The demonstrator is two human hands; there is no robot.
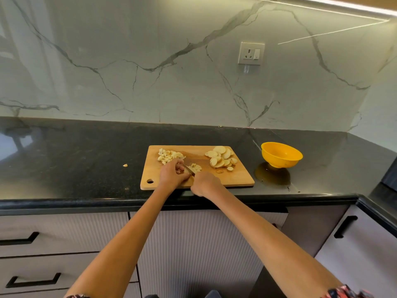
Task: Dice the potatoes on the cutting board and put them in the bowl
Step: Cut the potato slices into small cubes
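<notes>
Beside the board (236,179), bowl (281,154); hands: left (173,175) pinches potato (196,168), right (205,183) grips knife (189,169).

A home kitchen: a polished black speckled stone worktop (86,147) runs into a corner under a grey-veined white marble backsplash (150,61) carrying a wall socket (251,53), with pale ribbed cabinet fronts (193,244) and black-handled drawers (53,244) below.

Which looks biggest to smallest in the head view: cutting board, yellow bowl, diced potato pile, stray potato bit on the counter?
1. cutting board
2. yellow bowl
3. diced potato pile
4. stray potato bit

All sit at similar depth on the counter, so the order looks safe.
</notes>
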